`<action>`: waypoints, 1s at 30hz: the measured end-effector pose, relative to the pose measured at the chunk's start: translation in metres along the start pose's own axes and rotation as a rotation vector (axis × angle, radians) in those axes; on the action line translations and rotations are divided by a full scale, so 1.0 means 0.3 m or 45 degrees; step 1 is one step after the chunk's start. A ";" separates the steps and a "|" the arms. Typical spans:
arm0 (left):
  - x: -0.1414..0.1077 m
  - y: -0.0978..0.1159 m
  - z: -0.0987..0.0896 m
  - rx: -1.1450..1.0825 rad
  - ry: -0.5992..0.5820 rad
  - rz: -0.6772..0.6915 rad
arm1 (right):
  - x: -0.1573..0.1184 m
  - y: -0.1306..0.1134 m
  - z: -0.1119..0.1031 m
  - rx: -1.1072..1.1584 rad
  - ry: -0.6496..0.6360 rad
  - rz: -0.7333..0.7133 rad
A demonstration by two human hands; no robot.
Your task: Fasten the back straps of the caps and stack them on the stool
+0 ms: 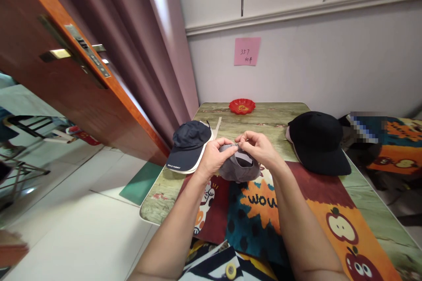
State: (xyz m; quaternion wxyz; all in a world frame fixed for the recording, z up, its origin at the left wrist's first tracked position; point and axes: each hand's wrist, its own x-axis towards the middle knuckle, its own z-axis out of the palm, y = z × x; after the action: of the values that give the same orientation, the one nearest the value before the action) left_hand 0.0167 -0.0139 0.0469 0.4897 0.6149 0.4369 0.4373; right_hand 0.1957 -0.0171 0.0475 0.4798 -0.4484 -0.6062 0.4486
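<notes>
So, gray cap (231, 170) btwn hands (213, 156).

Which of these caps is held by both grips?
The grey cap, between the dark blue cap and the black cap. The left grip and right grip hold its edge; neither holds another cap.

From afar, I'm seeing greenish wood-grain table (273, 127) carrying red scalloped dish (242, 106) near far edge. Navy cap (191, 136) sitting at left, pale layer showing beneath. Black cap (318, 140) resting at right. Patterned mat (316, 184) covering near part, showing "WOW" and cartoon apples.
</notes>
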 end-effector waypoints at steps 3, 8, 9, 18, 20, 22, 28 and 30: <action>0.000 0.002 -0.001 0.016 -0.019 0.002 | 0.001 -0.001 -0.003 0.018 -0.021 0.009; -0.001 0.006 -0.004 0.086 -0.033 0.032 | 0.006 0.007 -0.008 0.081 -0.075 -0.004; -0.001 0.006 -0.005 0.098 -0.035 0.036 | 0.006 0.008 -0.010 0.087 -0.084 0.001; -0.002 -0.001 -0.012 -0.039 -0.004 -0.021 | 0.009 0.018 -0.014 0.233 -0.123 -0.036; 0.000 -0.003 -0.019 -0.159 0.003 -0.066 | 0.011 0.024 -0.006 0.194 -0.104 -0.093; 0.001 -0.004 -0.027 -0.259 0.005 -0.105 | 0.014 0.030 0.000 0.129 -0.056 -0.163; 0.000 0.005 -0.047 -0.239 -0.040 -0.097 | 0.019 0.037 -0.003 -0.248 0.040 -0.438; 0.000 0.007 -0.049 -0.190 -0.052 -0.070 | 0.017 0.031 -0.011 -0.351 0.036 -0.521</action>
State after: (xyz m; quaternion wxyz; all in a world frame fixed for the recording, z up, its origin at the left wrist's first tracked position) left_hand 0.0028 -0.0110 0.0510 0.5549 0.5733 0.4098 0.4422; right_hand 0.1993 -0.0099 0.0399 0.5033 -0.3836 -0.7333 0.2487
